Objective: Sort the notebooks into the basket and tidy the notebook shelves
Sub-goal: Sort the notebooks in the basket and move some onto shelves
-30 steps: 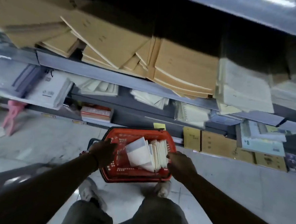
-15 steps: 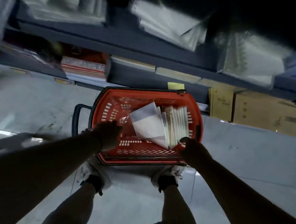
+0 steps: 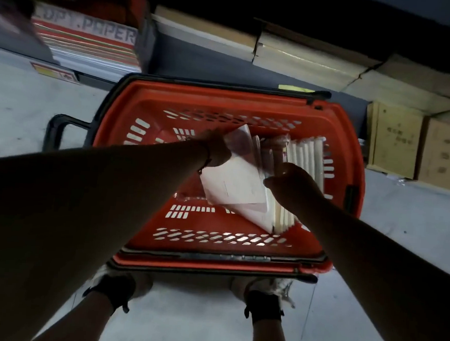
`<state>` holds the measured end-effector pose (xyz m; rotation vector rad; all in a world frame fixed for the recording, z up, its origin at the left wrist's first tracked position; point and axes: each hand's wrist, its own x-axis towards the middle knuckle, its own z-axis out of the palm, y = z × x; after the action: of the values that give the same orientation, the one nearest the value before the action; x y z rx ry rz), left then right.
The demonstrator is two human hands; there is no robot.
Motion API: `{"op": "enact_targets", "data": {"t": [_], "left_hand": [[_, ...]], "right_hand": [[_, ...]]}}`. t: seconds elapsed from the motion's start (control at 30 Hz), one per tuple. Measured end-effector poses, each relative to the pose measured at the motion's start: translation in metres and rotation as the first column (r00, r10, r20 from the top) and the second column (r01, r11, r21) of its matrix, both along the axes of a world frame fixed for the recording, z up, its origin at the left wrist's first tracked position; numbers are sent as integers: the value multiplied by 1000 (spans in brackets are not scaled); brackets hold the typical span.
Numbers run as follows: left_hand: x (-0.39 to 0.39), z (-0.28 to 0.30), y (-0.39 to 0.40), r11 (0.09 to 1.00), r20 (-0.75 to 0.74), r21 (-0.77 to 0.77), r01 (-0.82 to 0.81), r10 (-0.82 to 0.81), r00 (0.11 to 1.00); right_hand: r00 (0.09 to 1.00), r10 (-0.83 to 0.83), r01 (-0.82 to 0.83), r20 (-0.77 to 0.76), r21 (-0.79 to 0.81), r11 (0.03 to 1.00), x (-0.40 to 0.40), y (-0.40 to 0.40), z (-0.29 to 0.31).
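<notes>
A red plastic basket [image 3: 149,95] with black handles stands on the floor in front of my feet. Inside it, on the right, several white notebooks [image 3: 308,160] stand upright in a row. A white notebook [image 3: 236,184] lies tilted against them. My left hand [image 3: 216,149] is shut on the upper left edge of this tilted notebook. My right hand [image 3: 291,181] rests on the tops of the upright notebooks, fingers curled over them; whether it grips one is hard to tell.
The bottom shelf [image 3: 200,54] runs behind the basket. Copy paper reams [image 3: 94,41] lie on it at left, wrapped packs [image 3: 293,52] in the middle. Brown cartons [image 3: 406,145] stand on the floor at right. Grey tiled floor [image 3: 18,108] surrounds the basket.
Both hands moved from the basket's rim into the basket and onto the notebooks. The view has dropped much closer to the basket, leaving the upper shelves out of sight.
</notes>
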<state>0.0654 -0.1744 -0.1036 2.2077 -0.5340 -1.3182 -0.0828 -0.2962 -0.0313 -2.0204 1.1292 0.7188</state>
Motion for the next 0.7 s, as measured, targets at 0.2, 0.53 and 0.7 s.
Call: {"op": "enact_targets", "data": {"t": [0.2, 0.53, 0.7], "left_hand": [[3, -40, -15, 995, -88, -94, -21, 13, 996], [-30, -20, 1, 932, 236, 5, 361, -352, 906], [-28, 8, 29, 951, 190, -11, 308, -300, 935]], "right_hand": [[990, -88, 79, 114, 80, 994, -5, -4, -44], [976, -132, 102, 173, 174, 979, -15, 6, -34], [966, -252, 233, 53, 240, 942, -27, 7, -24]]}}
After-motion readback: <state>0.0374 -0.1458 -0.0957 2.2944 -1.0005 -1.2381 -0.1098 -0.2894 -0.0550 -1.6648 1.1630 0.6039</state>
